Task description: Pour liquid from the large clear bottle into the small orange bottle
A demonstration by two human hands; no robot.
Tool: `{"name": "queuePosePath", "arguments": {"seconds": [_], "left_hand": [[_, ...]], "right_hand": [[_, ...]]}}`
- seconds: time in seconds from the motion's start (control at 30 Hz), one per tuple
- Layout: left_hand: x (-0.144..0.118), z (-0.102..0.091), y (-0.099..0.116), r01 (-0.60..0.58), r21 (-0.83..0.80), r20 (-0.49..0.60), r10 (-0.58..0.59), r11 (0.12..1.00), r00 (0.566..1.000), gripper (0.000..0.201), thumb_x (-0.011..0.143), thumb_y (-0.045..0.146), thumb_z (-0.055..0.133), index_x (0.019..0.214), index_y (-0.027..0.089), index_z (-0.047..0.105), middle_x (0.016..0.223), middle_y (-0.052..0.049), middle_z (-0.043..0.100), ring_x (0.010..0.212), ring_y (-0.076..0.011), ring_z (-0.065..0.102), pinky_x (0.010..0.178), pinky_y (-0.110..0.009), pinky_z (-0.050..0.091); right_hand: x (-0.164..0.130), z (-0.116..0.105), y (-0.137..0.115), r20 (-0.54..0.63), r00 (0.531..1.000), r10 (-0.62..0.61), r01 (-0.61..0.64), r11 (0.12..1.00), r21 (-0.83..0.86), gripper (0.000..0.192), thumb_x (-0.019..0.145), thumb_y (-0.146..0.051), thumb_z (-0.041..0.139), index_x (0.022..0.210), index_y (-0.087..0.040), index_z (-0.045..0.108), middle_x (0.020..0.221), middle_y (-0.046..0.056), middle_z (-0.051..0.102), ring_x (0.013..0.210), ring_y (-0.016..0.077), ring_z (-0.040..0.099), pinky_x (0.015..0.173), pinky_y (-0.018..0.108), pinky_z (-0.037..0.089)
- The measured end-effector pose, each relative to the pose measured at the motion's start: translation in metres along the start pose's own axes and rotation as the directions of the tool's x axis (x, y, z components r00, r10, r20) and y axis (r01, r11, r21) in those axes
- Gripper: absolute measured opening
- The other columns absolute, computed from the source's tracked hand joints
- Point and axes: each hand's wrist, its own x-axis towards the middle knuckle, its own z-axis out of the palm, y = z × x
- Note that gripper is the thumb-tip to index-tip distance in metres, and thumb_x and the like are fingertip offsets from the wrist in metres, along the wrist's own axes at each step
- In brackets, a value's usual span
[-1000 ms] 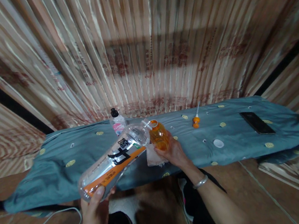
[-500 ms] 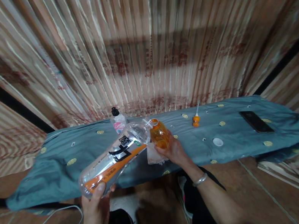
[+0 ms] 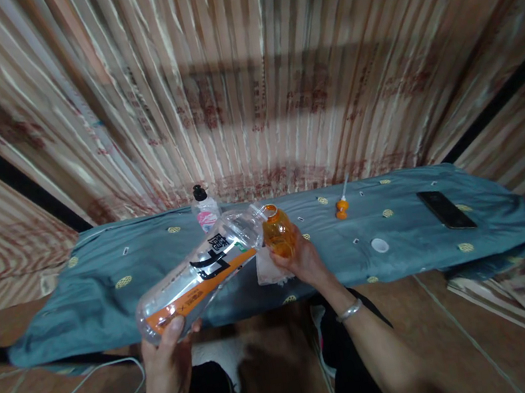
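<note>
Bottle (image 3: 199,272), left hand (image 3: 166,362) gripping its near end, tilts right to orange flask (image 3: 278,233), right hand (image 3: 307,262) clasped round it: likely pouring; next needs steady aim.

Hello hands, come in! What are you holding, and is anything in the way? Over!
Left hand: holding clear bottle, tilted, neck toward orange bottle. Right hand: gripping orange bottle. Nothing seen between their mouths; black-capped bottle stands behind.

From the amber bottle (image 3: 278,232), a hand could pass over the cloth (image 3: 314,214) at two o'clock, short of the orange pump top (image 3: 341,208) at three, while the tilted clear bottle (image 3: 200,278) blocks eight, the black-capped bottle (image 3: 205,214) ten, the curtain (image 3: 244,91) twelve, the right hand (image 3: 303,260) five.
</note>
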Motion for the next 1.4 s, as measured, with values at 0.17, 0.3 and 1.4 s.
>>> {"name": "queuePosePath", "arguments": {"seconds": [0.17, 0.3, 1.4], "left_hand": [[-0.002, 0.001, 0.002, 0.014, 0.023, -0.014, -0.014, 1.0, 1.0, 0.041, 0.061, 0.037, 0.089, 0.095, 0.019, 0.074, 0.092, -0.004, 0.07, 0.078, -0.017, 0.061, 0.053, -0.023, 0.053], [-0.002, 0.001, 0.002, 0.034, 0.025, -0.058, -0.032, 0.999, 0.998, 0.047, 0.057, 0.038, 0.091, 0.097, 0.02, 0.074, 0.086, -0.003, 0.07, 0.076, -0.0172, 0.062, 0.054, -0.023, 0.053], [-0.008, 0.013, 0.007, -0.017, 0.015, -0.074, 0.018, 1.0, 0.997, 0.038, 0.062, 0.032, 0.086, 0.095, 0.021, 0.071, 0.09, -0.003, 0.072, 0.076, -0.0166, 0.063, 0.052, -0.021, 0.049]], "right_hand": [[0.0, 0.001, 0.0, 0.003, 1.0, 0.018, -0.018, 1.0, 0.0, 0.073, 0.074, -0.035, 0.075, 0.141, -0.024, 0.048, 0.125, 0.009, 0.072, 0.111, 0.0307, 0.072, 0.098, 0.05, 0.059], [0.0, 0.001, 0.001, 0.001, 1.0, 0.023, -0.023, 1.0, -0.02, 0.075, 0.073, -0.035, 0.075, 0.142, -0.025, 0.047, 0.127, 0.008, 0.071, 0.114, 0.0301, 0.071, 0.1, 0.05, 0.058], [0.0, 0.001, 0.001, -0.021, 0.999, 0.046, -0.047, 0.998, -0.028, 0.071, 0.07, -0.031, 0.079, 0.135, -0.026, 0.052, 0.121, 0.007, 0.074, 0.114, 0.0314, 0.072, 0.1, 0.05, 0.057]]}}
